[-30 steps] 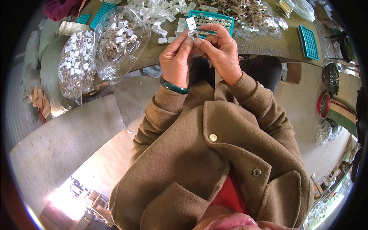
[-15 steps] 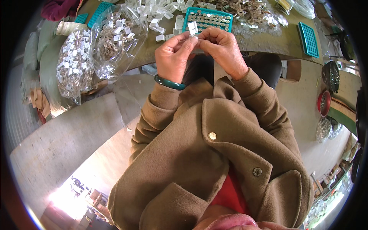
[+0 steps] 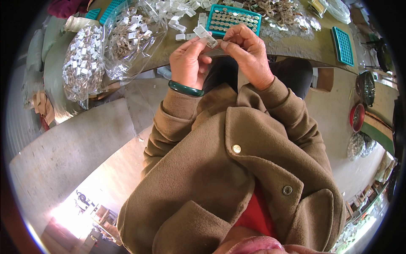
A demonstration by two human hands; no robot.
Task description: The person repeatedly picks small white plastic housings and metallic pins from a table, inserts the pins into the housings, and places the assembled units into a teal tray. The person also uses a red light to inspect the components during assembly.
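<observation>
My left hand (image 3: 186, 63), a dark green bangle at its wrist, pinches a small white plastic casing (image 3: 201, 31) between thumb and fingers. The casing is tilted, and its clear end points toward my right hand (image 3: 249, 55). That right hand is closed in a pinch beside this end; a thin thing seems to lie at its fingertips, too small to name. Just beyond both hands stands a teal tray (image 3: 210, 24) with rows of round silver button cells (image 3: 230, 19).
Loose white casings (image 3: 175, 21) lie left of the tray. Clear bags (image 3: 84, 63) of white pieces with thin strands stand at the left. Tangled brownish strands (image 3: 275, 10) are piled at the back right, and a second teal tray (image 3: 341, 46) lies near the table's right end.
The casing has gone from upright to tilted and turned. My right fingers have drawn a little away from my left hand. The whole view has shifted slightly.
</observation>
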